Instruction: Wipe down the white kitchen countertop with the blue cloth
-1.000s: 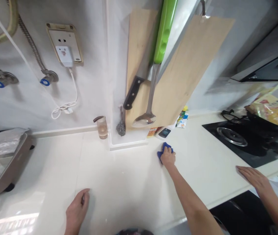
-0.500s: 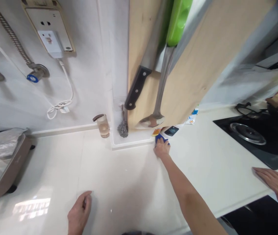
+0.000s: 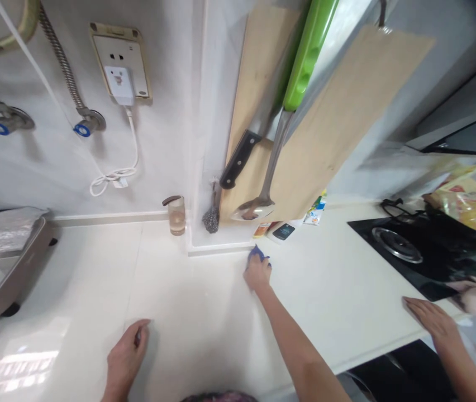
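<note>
My right hand reaches across the white countertop, fingers wrapped around a bunched blue cloth pressed to the surface. It is close to the corner of the raised white ledge. A bottle with a dark label and an orange packet stand just beyond. Nearer to me on the left, my left hand rests on the counter with its fingers curled in and thumb against them. Nothing shows in it.
A knife and a green-handled spoon hang before a wooden board. A glass cup stands by the wall. Left is a brown appliance; right, a black stove. Another person's hand lies on the counter.
My right hand has drawn the blue cloth back toward me, away from the bottle and packet. The view has turned somewhat right, and another person's hand now shows near the stove.
</note>
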`<action>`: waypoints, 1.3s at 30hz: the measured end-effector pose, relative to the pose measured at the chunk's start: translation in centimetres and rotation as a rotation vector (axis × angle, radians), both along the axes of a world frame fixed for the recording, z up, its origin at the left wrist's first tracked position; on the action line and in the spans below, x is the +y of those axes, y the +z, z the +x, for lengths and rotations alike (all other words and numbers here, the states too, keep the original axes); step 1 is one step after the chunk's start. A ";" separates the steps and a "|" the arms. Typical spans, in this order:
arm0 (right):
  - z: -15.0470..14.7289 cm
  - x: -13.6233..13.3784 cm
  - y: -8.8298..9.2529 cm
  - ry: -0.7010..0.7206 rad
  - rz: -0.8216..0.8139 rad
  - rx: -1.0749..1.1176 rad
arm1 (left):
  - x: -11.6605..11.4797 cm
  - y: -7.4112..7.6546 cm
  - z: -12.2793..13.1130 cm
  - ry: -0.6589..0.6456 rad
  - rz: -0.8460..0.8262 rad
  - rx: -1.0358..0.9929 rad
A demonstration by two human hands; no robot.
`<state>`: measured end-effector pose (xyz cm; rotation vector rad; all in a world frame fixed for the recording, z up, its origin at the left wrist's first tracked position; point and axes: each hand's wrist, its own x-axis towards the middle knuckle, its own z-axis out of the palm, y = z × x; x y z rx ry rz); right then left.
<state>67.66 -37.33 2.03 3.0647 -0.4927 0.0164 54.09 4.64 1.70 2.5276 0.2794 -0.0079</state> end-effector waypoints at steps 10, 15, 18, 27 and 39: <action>-8.2 10.0 0.4 0.313 0.060 -0.027 | -0.5 1.0 -0.4 -0.021 0.009 -0.052; -14.1 12.2 0.3 0.447 0.143 -0.033 | -1.1 1.7 -0.5 -0.007 0.024 0.000; -17.9 11.3 0.0 0.438 0.174 -0.036 | -1.2 1.8 -0.5 -0.010 0.016 -0.006; -25.6 -1.8 -2.4 0.139 0.094 -0.152 | -1.1 1.3 0.2 -0.006 0.039 0.055; -23.6 -16.2 -3.0 -0.514 -0.102 -0.230 | -1.7 1.1 0.2 0.028 0.035 0.059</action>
